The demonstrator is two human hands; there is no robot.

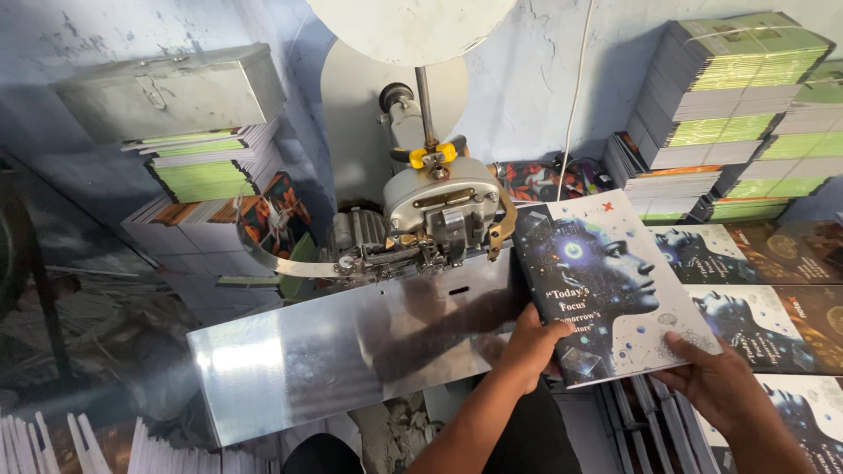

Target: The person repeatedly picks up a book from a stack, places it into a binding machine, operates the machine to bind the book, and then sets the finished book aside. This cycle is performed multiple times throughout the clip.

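Observation:
I hold a thin booklet [615, 281] with a dark-and-white cover showing a face in profile, tilted, just right of the stitching machine's head [443, 211]. My left hand [531, 342] grips its lower left edge, thumb on the cover. My right hand [716, 382] pinches its lower right corner. The booklet's upper left corner lies close to the machine head, above the right end of the shiny metal saddle plate [351, 342].
More booklets with the same cover lie spread at the right [764, 307]. Tall stacks of green-edged booklets [729, 96] stand at the back right and back left [206, 167], under a metal box [167, 92]. Loose white sheets [97, 448] sit at the bottom left.

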